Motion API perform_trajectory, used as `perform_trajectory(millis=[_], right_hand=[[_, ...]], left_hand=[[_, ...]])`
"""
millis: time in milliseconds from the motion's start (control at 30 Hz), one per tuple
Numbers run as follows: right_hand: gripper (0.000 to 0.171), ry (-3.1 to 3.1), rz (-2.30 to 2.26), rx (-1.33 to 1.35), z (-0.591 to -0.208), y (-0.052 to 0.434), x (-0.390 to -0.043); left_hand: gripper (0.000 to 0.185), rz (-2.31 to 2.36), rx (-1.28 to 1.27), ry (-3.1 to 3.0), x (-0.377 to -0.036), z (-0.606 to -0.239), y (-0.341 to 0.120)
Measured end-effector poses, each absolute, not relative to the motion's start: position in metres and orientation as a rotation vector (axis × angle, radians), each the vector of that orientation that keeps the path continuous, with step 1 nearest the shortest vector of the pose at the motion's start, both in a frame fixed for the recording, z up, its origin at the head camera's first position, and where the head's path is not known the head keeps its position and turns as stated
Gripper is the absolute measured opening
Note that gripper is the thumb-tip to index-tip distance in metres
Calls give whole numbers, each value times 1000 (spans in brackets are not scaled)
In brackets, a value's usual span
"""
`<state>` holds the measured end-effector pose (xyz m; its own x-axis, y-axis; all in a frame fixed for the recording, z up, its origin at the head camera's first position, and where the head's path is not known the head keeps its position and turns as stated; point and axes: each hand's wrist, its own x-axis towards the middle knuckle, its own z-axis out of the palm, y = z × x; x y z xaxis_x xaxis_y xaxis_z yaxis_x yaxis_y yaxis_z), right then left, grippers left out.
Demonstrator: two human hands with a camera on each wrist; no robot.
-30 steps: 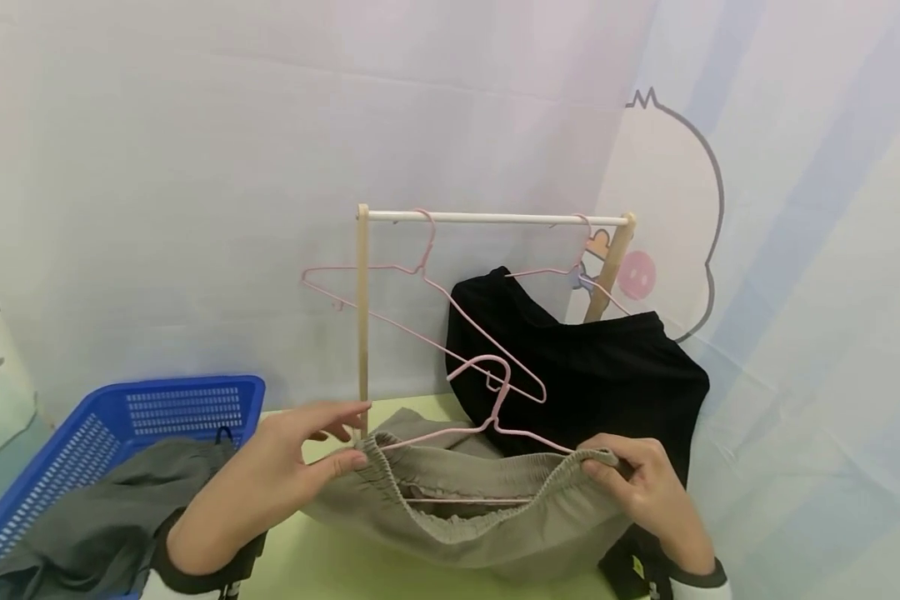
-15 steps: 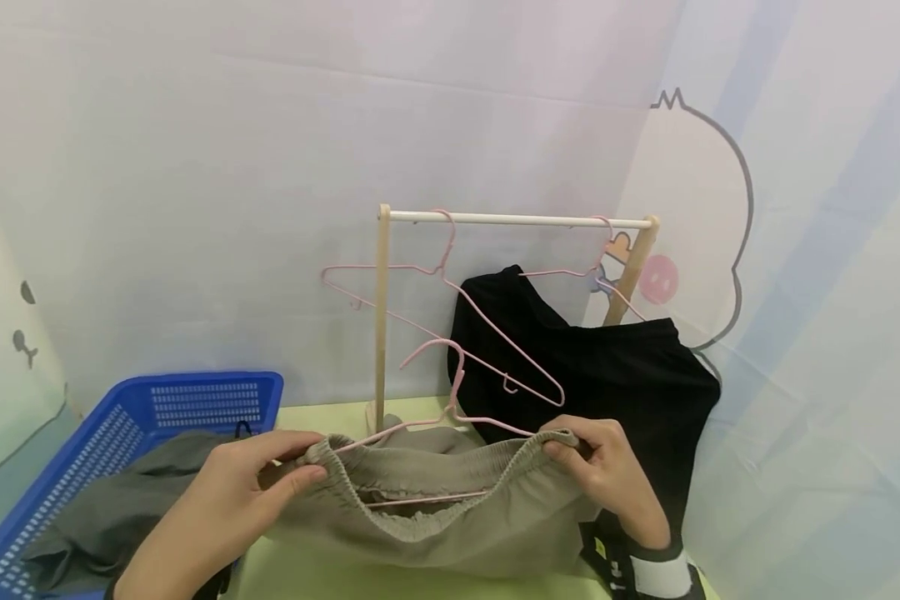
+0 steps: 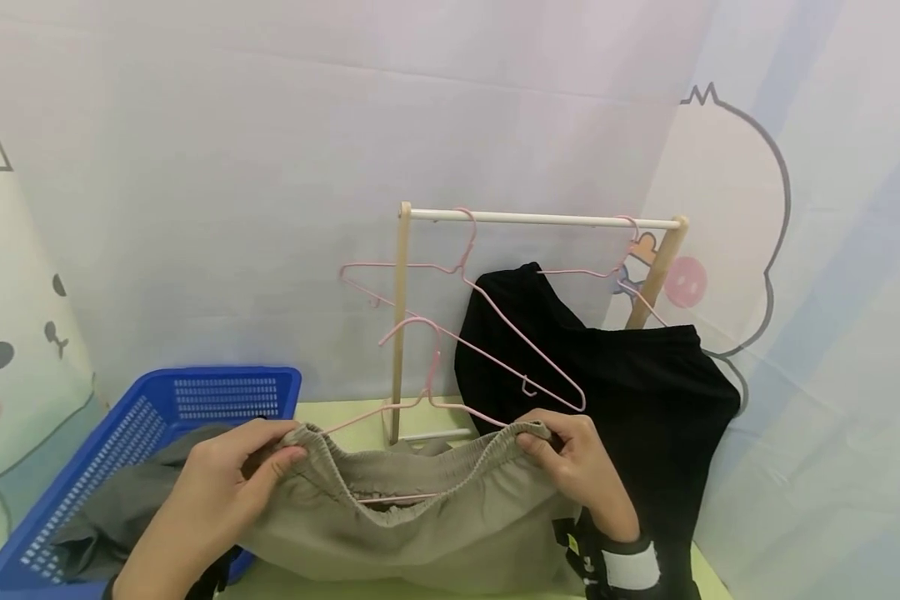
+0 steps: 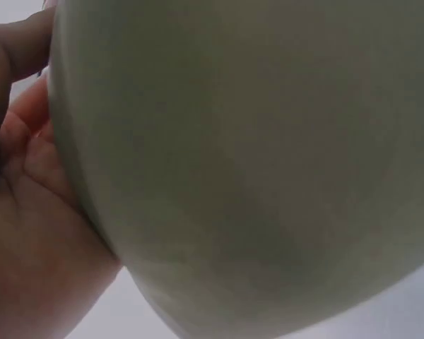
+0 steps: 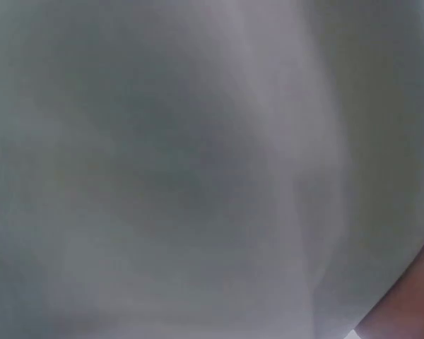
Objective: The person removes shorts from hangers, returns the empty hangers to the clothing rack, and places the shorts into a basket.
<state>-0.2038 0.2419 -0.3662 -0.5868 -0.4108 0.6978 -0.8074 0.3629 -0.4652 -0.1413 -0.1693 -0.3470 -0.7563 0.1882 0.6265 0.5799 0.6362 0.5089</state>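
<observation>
Grey-green elastic-waist pants [image 3: 420, 542] hang between my two hands, waistband up and gaping. Inside the waistband sits a pink hanger [image 3: 437, 358]; its hook and shoulders rise above the cloth, and its lower bar shows in the opening. My left hand [image 3: 217, 483] pinches the left end of the waistband between thumb and fingers. At the right end, my right hand [image 3: 581, 467] grips the waistband the same way. Cloth of the pants [image 4: 233, 169] fills most of the left wrist view. In the right wrist view, blurred cloth hides nearly everything.
Behind stands a small rack [image 3: 543, 218] with wooden posts. A bare pink hanger [image 3: 506, 321] and black pants [image 3: 607, 392] on another hanger hang from its bar. On the left, a blue basket [image 3: 225, 375] holds dark grey clothing [image 3: 120, 508]. A green tabletop [image 3: 337, 412] lies underneath.
Both hands have shifted left and slightly up with the pants relative to the rack. My left fingers have closed onto the waistband. The inner hanger's hook now points left, nearer the left post.
</observation>
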Motion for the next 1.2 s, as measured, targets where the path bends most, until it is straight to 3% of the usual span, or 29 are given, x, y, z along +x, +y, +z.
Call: perform_trajectory(millis=[400, 967, 1200], right_hand=[[20, -2257, 968, 948, -372, 216, -216], [27, -2226, 977, 915, -375, 225, -220], [29, -2208, 1024, 932, -373, 224, -218]], left_hand=[[27, -914, -487, -2342, -156, -358, -185], [27, -896, -478, -2359, -157, -355, -183], [34, -792, -596, -2196, -164, -357, -167]])
